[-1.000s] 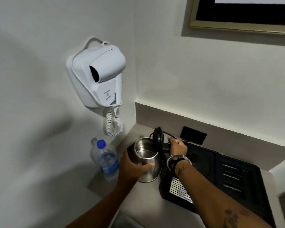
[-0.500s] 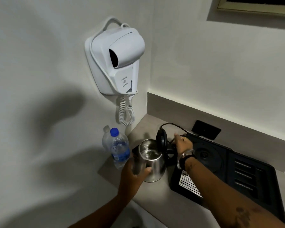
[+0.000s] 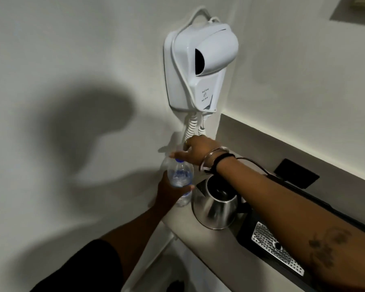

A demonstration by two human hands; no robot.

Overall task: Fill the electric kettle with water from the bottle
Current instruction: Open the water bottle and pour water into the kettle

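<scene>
plastic bottle (image 3: 180, 175) in left grip (image 3: 169, 193)

Left hand (image 3: 169, 194) closed in a grip, arm raised; right hand (image 3: 198, 150) reaching across, fingers curled downward.

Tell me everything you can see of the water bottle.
The water bottle is clear plastic with a blue cap and a blue label, and stands upright at the counter's left end near the wall, left of the kettle. The left hand wraps its lower body. The right hand reaches over its cap.
</scene>
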